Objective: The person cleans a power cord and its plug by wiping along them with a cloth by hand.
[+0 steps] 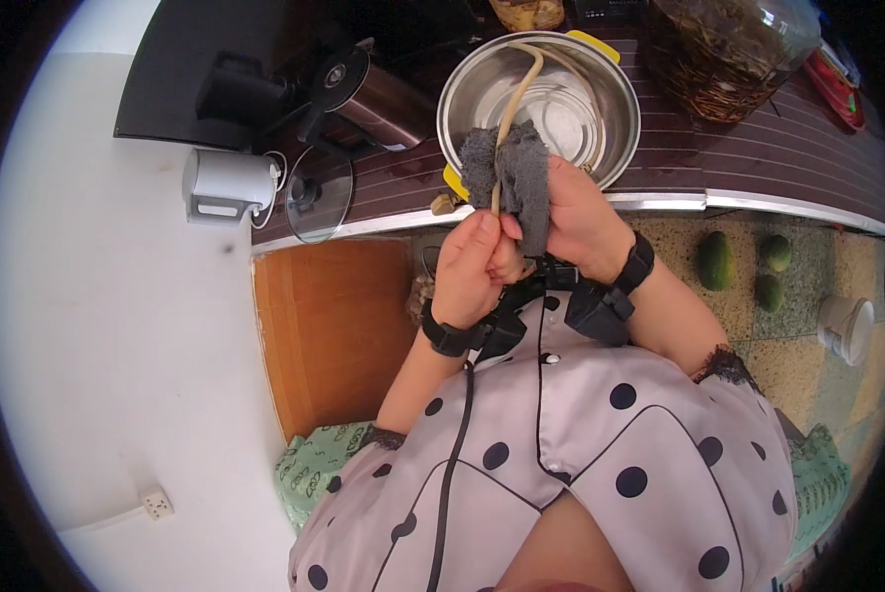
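Observation:
A long beige cord or thin hose [520, 87] loops through a steel pot [624, 138] with yellow handles and comes up toward me over the near rim. My left hand [472, 264] pinches its near end with closed fingers. A dark grey cloth [527, 178] lies folded about the cord at the pot's near side. My right hand [583, 219] is closed on this cloth, just right of the cord. The two hands are close together, in front of the counter edge. Part of the cord is hidden under the cloth.
Left of the pot are a glass lid [321, 197], a dark kettle [378, 104] and a silver appliance [227, 187]. A wicker basket [724, 74] stands at right. Green melons [716, 261] and a white bucket [845, 329] sit on the floor.

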A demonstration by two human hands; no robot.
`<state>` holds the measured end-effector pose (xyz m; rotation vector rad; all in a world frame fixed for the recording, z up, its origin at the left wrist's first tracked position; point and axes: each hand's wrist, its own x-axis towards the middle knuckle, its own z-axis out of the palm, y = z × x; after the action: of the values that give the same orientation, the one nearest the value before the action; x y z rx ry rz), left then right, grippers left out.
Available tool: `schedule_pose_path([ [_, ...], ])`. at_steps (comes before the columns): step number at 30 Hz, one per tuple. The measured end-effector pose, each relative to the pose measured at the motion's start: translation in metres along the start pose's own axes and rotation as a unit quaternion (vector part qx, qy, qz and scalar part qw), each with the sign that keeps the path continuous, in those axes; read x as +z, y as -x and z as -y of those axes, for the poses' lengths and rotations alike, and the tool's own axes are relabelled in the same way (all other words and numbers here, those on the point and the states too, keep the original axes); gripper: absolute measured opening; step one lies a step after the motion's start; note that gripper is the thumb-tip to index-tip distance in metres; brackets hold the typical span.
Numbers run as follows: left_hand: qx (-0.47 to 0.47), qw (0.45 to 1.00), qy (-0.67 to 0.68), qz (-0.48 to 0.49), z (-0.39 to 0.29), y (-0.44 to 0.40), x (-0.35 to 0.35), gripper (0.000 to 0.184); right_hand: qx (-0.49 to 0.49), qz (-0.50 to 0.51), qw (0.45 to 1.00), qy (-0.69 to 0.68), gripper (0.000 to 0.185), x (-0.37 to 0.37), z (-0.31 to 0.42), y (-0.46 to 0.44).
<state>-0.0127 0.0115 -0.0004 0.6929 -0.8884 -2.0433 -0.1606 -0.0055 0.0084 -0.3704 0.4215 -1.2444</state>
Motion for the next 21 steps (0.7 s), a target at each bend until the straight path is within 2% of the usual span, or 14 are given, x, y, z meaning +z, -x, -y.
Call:
schedule_pose_path([
  [7,0.0,1.0,-0.019,-0.004,0.001,0.002,0.001,0.029,0.017,0.04,0.998,-0.04,0.028,-0.012,-0.004,0.0],
  [15,0.007,1.0,-0.005,0.001,0.0,0.002,0.003,0.028,0.022,-0.062,0.996,-0.055,0.027,0.007,0.003,0.002],
  [18,0.006,1.0,-0.006,0.009,0.001,0.001,0.004,0.028,0.007,-0.002,1.0,-0.03,0.026,-0.003,-0.001,0.003],
  [21,0.001,1.0,0.001,0.016,0.002,0.001,0.002,0.028,0.019,-0.011,0.999,-0.024,0.026,-0.005,0.0,0.003],
])
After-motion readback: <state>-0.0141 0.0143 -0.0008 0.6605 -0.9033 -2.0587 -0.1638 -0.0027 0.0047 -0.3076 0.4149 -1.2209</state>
